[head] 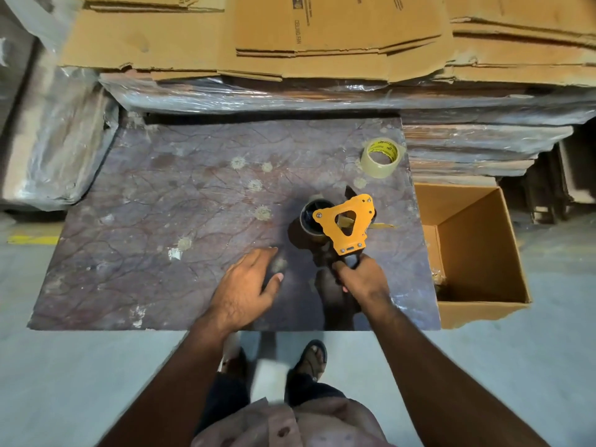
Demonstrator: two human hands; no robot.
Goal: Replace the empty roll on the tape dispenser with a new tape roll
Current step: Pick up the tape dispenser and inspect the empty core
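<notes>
"CEILING FAN" on flattened carton (pixel 338 24); print on tape roll (pixel 382 152) core illegible (too small).

dispenser handle (pixel 350 262) hidden in right hand (pixel 364 279), cardboard stack (pixel 290 33) cut off

An orange-framed tape dispenser (pixel 346 225), empty brown core (pixel 314 217) on its spool, is held above the tabletop (pixel 161 204); a new clear tape roll (pixel 382 158) lies flat near the far right corner.
</notes>
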